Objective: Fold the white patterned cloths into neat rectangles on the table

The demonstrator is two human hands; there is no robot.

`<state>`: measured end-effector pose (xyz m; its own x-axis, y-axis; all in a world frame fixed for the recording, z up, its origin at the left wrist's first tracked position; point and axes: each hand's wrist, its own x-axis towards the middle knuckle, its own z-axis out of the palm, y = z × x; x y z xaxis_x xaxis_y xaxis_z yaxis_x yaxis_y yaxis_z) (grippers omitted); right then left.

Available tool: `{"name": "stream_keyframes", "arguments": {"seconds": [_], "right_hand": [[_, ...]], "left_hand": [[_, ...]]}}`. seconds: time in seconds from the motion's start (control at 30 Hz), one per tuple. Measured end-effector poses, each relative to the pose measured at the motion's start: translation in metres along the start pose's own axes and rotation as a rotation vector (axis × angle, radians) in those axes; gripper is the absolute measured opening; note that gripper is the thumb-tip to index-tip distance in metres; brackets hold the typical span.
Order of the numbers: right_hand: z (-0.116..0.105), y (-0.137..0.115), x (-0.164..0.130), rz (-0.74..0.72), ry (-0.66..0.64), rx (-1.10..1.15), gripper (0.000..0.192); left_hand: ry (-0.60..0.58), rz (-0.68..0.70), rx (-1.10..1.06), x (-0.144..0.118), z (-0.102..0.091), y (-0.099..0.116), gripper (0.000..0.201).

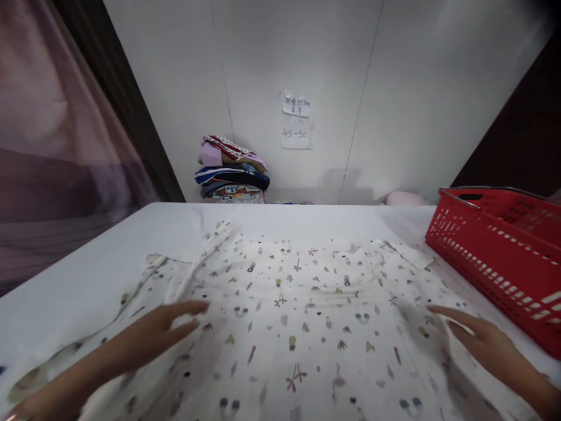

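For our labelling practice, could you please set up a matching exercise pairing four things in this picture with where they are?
Things:
1. printed garment
2. red basket
3. stack of folded clothes
4. paper notes

Places:
A. stuck on the wall
B. right end of the white table
C. by the wall, beyond the table
D. spread flat under both hands

Pairs: 1-D, 2-B, 3-C, 4-A

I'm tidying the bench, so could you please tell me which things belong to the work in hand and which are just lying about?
In hand: printed white garment, under left hand and right hand.
Lying about: red basket, folded clothes stack, paper notes.
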<state>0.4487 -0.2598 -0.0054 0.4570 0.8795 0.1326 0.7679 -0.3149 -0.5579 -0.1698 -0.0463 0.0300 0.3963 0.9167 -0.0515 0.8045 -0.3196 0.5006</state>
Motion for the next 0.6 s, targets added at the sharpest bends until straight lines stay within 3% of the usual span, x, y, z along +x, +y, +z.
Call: {"name": "stream_keyframes", "arguments": {"seconds": [0.03,0.1,0.17,0.23,0.33,0.47,0.6], "right_hand": [[0.008,-0.027,0.02,-0.026,-0.033,0.03,0.033],[0.029,-0.074,0.061,-0.141,-0.063,0.064,0.035],[0.051,-0.108,0.104,-0.218,-0.032,0.043,0.036],[0.07,-0.127,0.144,-0.258,-0.04,-0.068,0.038],[0.093,-0.136,0.192,-0.287,-0.164,-0.301,0.04],[0.112,-0.129,0.224,-0.314,-0.313,-0.412,0.034],[0.113,-0.117,0.225,-0.397,-0.406,-0.482,0.031]], "left_hand": [[-0.082,0.044,-0.034,0.027,-0.005,0.024,0.041],[-0.051,0.085,-0.057,0.083,-0.005,0.062,0.048],[0.02,0.129,-0.04,0.136,0.007,0.086,0.05],[0.079,0.162,-0.01,0.181,0.024,0.097,0.05],[0.036,0.191,0.042,0.233,0.047,0.1,0.048],[-0.078,0.219,0.194,0.265,0.063,0.097,0.044],[-0.151,0.213,0.258,0.262,0.063,0.092,0.034]]}}
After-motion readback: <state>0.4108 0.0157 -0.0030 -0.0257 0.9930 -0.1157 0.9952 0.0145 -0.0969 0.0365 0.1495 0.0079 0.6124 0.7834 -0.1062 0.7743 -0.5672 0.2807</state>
